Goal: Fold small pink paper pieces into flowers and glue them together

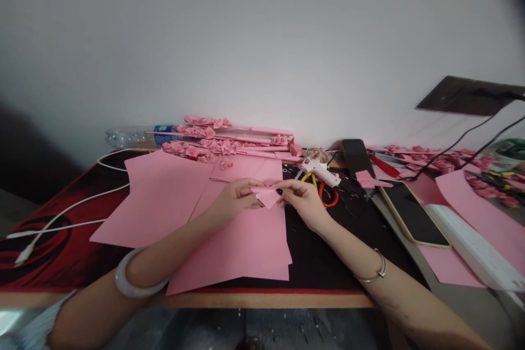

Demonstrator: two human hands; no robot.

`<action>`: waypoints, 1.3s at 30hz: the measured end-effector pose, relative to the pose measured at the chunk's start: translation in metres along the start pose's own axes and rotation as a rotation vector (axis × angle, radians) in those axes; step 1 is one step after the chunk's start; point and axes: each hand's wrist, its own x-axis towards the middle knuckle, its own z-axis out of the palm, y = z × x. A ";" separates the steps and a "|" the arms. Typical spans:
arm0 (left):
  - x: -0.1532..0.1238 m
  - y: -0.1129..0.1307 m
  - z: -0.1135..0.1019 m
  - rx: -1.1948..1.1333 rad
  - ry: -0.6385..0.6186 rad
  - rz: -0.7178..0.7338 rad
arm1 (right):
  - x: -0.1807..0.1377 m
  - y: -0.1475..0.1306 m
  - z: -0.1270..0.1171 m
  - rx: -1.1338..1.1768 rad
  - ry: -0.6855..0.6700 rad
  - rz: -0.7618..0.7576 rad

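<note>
Between my two hands is a small folded piece of pink paper [268,197], its pointed end towards me. My left hand [239,195] pinches its left side with fingers and thumb. On the right side, my right hand [302,200] grips it, the dark-nailed thumb lying on the paper. Both hands are above large pink paper sheets [241,240] spread on the desk mat. A white glue gun [320,170] and red-handled pliers [329,196] lie just beyond my right hand.
Pink paper flowers on stems [229,145] are piled along the wall, beside a plastic bottle [129,135]. A white cable [65,219] crosses the red and black mat at left. To the right lie a phone [414,213], a white power strip [471,246] and more pink paper [484,202].
</note>
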 end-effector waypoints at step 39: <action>0.004 -0.002 -0.006 0.791 -0.088 0.117 | -0.011 0.013 0.008 -0.427 -0.065 -0.014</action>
